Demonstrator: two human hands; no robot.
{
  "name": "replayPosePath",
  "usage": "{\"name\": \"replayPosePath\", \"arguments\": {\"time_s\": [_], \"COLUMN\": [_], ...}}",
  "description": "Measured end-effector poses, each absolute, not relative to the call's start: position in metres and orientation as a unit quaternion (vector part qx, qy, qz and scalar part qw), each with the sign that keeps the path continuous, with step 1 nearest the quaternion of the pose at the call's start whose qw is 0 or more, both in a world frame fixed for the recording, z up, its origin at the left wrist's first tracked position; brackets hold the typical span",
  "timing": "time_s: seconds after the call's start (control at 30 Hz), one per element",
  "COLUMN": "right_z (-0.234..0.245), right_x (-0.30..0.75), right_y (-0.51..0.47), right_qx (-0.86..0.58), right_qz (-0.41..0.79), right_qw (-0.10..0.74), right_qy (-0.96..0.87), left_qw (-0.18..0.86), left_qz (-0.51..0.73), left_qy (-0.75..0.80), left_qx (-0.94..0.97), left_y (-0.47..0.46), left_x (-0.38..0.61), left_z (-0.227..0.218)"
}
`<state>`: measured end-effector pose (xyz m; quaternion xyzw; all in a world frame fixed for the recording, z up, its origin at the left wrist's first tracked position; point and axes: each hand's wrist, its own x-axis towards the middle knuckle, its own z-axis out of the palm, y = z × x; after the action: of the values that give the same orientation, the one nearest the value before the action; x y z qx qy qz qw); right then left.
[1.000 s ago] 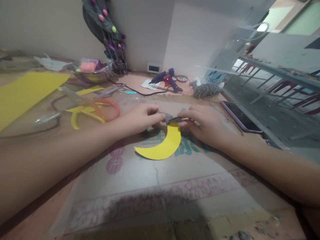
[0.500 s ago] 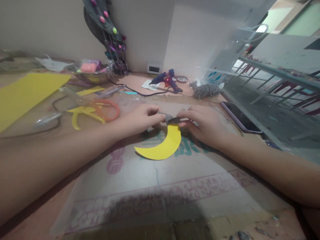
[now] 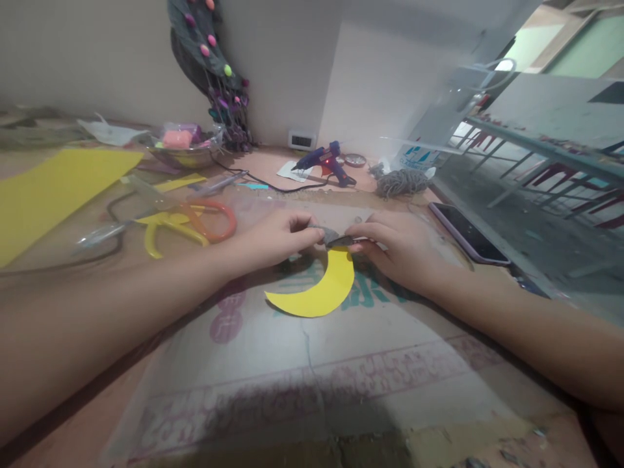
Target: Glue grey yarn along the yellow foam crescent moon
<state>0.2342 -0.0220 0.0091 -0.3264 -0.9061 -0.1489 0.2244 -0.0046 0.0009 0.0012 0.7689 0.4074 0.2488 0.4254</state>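
Observation:
A yellow paper crescent [image 3: 322, 292] lies on the plastic-covered work surface, its upper end under a grey, soft-looking piece [image 3: 331, 236]. I cannot make out whether that piece is felt or wound yarn. With thumb and fingers, my left hand [image 3: 290, 234] pinches the left part of the grey piece. My right hand [image 3: 390, 244] is closed on its right edge, just above the yellow paper. Fingers hide part of the grey piece.
Orange-handled scissors [image 3: 214, 221] and yellow-handled scissors [image 3: 170, 234] lie left. Behind are a glue gun [image 3: 322, 159] with a red light, grey yarn [image 3: 402, 183] and a bowl [image 3: 182, 156]. A phone [image 3: 468, 233] lies right. A decorated grey crescent [image 3: 195, 39] hangs at the wall.
My right fingers have shifted slightly at the grey piece, whose edge now lies flatter across the top of the yellow paper. The whole view has moved slightly.

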Motion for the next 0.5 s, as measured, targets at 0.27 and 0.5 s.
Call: {"name": "replayPosePath", "arguments": {"time_s": [0.27, 0.5], "right_z": [0.013, 0.014], "right_x": [0.234, 0.223], "right_y": [-0.028, -0.031], "right_qx": [-0.369, -0.498], "right_qz": [-0.050, 0.172], "right_qw": [0.255, 0.243], "right_qy": [-0.892, -0.814], "left_qw": [0.468, 0.479], "left_qz": [0.280, 0.333], "left_qy": [0.410, 0.393], "left_qx": [0.731, 0.711], "left_y": [0.001, 0.001], "left_x": [-0.004, -0.006], "left_z": [-0.002, -0.002]}}
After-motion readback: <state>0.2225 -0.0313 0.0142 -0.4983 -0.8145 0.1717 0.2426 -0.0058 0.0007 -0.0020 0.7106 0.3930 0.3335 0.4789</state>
